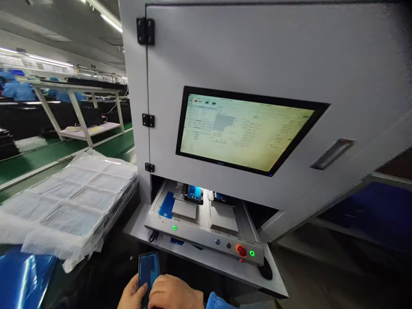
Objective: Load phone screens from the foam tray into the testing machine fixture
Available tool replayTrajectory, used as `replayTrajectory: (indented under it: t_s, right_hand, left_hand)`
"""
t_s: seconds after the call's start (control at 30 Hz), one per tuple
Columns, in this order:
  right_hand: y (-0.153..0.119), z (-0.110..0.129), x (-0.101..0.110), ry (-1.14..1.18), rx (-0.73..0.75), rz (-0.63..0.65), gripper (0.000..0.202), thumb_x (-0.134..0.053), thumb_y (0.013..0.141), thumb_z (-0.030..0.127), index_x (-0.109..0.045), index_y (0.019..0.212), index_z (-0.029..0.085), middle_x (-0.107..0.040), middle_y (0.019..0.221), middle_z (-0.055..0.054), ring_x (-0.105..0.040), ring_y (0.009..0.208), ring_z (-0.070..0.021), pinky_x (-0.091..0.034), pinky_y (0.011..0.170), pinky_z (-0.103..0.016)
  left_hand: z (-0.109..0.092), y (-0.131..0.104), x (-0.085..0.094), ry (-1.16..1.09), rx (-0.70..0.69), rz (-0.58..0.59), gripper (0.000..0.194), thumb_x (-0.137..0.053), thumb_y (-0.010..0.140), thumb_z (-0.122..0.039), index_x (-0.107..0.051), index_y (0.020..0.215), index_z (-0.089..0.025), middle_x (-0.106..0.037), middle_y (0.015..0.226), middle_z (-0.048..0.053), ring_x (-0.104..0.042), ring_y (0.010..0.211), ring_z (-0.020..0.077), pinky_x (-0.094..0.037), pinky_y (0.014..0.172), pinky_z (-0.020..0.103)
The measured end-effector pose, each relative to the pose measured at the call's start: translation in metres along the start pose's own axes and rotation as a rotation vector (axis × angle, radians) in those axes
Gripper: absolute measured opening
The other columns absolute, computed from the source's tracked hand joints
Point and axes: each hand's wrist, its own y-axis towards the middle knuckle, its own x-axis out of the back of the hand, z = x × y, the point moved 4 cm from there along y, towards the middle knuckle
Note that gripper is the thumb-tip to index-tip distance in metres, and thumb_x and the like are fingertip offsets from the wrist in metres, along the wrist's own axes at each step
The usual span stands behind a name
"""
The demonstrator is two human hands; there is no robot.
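At the bottom of the head view, my left hand [132, 295] is closed around the lower left edge of a dark phone-like device [148, 267] with a blue face. My right hand [172, 292] lies over the device's lower right part, its fingers curled inward. What those fingers grip, if anything, is hidden. Beyond the hands stands a grey machine [167, 56] with a lit screen [238, 133]. Its low platform [202, 214] carries two light blocks and two fixtures; a blue-lit piece [194, 192] sits in the left fixture.
Trays [86, 193] wrapped in clear plastic are stacked at the left, with blue film [25, 274] below them. A red button [240, 250] and green lights are on the platform's front. People in blue are far off at the left, near a white-framed bench [77, 111].
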Motion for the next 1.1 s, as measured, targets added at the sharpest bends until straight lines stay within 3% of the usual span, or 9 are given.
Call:
replayTrajectory:
  t_s: [0.2,0.37,0.57,0.77,1.1]
  right_hand:
    - [-0.017,0.005,-0.004,0.054,0.049,-0.051,0.036,-0.084,0.090,0.057,-0.078,0.111,0.028,-0.077,0.117,-0.001,-0.067,0.112,-0.0217,-0.053,0.094,-0.037]
    - [-0.014,0.006,-0.007,0.038,0.077,-0.011,0.031,-0.083,0.092,0.055,-0.078,0.105,0.027,-0.077,0.117,0.001,-0.065,0.112,-0.0209,-0.051,0.098,-0.038]
    - [-0.013,0.009,-0.005,0.019,0.070,-0.012,0.034,-0.083,0.092,0.055,-0.078,0.113,0.028,-0.076,0.115,0.001,-0.065,0.114,-0.0215,-0.050,0.096,-0.038]
    - [-0.011,0.015,-0.001,0.037,0.058,0.001,0.020,-0.080,0.096,0.049,-0.078,0.098,0.029,-0.076,0.110,0.003,-0.064,0.111,-0.0203,-0.049,0.092,-0.037]
    - [-0.014,0.017,-0.001,0.031,0.070,0.007,0.024,-0.082,0.095,0.049,-0.074,0.095,0.026,-0.076,0.107,0.003,-0.062,0.109,-0.0206,-0.048,0.092,-0.038]
  left_hand:
    - [0.002,-0.020,-0.012,-0.122,0.072,-0.013,0.038,-0.084,0.065,-0.045,-0.071,0.090,-0.020,-0.078,0.088,0.006,-0.072,0.084,0.0275,-0.058,0.083,0.037]
    - [0.003,-0.023,-0.010,-0.118,0.067,-0.013,0.037,-0.082,0.065,-0.044,-0.069,0.090,-0.020,-0.078,0.089,0.006,-0.072,0.087,0.0279,-0.058,0.085,0.037]
    - [0.003,-0.023,-0.011,-0.104,0.056,0.012,0.038,-0.081,0.067,-0.044,-0.070,0.093,-0.019,-0.080,0.094,0.008,-0.075,0.095,0.0320,-0.057,0.091,0.040]
    - [0.002,-0.027,-0.014,-0.067,0.058,-0.004,0.037,-0.082,0.068,-0.044,-0.073,0.093,-0.018,-0.080,0.098,0.009,-0.075,0.098,0.0319,-0.058,0.091,0.039]
    - [0.000,-0.033,-0.012,-0.054,0.078,-0.020,0.037,-0.083,0.068,-0.044,-0.073,0.093,-0.019,-0.080,0.099,0.010,-0.075,0.102,0.0341,-0.059,0.096,0.041]
